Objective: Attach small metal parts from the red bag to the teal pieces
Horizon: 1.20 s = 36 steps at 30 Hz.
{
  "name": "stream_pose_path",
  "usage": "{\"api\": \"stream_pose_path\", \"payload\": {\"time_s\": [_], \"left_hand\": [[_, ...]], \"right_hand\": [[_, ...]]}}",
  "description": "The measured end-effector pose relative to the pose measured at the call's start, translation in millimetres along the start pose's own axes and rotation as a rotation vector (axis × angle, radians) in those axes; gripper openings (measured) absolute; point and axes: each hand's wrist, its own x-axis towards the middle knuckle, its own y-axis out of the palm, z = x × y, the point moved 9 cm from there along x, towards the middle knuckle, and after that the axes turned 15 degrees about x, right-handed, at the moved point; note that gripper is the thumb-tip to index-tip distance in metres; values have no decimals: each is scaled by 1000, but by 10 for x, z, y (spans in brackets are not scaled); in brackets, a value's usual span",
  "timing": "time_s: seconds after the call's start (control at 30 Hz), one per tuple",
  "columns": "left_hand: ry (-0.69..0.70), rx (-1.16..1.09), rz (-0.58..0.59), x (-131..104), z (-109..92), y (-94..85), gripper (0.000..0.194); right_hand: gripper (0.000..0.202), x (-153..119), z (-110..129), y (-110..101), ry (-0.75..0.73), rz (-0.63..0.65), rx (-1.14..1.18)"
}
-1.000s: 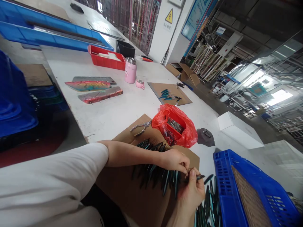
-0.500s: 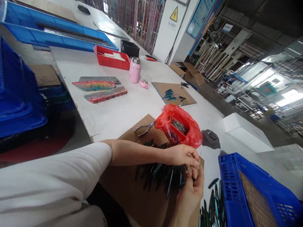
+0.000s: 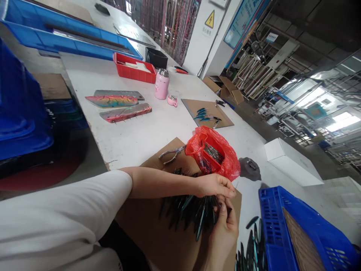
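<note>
My left hand (image 3: 218, 186) reaches in from the left, its thumb and fingers pinched on a thin wire (image 3: 236, 184) whose end shows past the fingertips. Just below, my right hand (image 3: 225, 226) is closed, with a dark bit of a slim fishing lure showing between its fingers. The two hands meet at the fingertips, which hide most of what they hold. Under my left forearm many dark teal fishing lures (image 3: 199, 218) lie bunched on a cardboard sheet (image 3: 163, 233). Close behind the hands, a red plastic bag (image 3: 231, 160) surrounds a red box of thin metal pieces (image 3: 213, 153).
More lures (image 3: 249, 248) lie beside a blue crate (image 3: 278, 226) at right. Beyond are a grey pouch-like object (image 3: 249, 168), a white box (image 3: 293, 162), a board with several lures (image 3: 222, 116), a pink bottle (image 3: 161, 84), a red tray (image 3: 134, 71) and painted fish-shaped pieces (image 3: 126, 113).
Both hands have shifted slightly left, and the right fingers have opened out a little from their tight curl. The left fingertips now point more to the right. The view has tilted slightly.
</note>
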Motion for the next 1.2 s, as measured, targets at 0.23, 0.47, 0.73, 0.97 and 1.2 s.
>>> {"api": "stream_pose_path", "payload": {"time_s": [0.23,0.47,0.73,0.97,1.2], "left_hand": [[159,254,-51,-95,-199,70,24],[256,510,-57,-173,-340,143,12],[247,567,-61,-149,-289,124,13],[245,519,-33,-144,-278,138,15],[250,533,-22,-147,-287,151,13]], "right_hand": [[41,-121,242,-46,-169,-116,-89],[45,-139,255,-122,-161,-160,-223],[47,-153,293,-123,-180,-180,-219],[45,-170,371,-62,-185,-128,-225],[43,-204,342,-134,-260,-238,-210]]}}
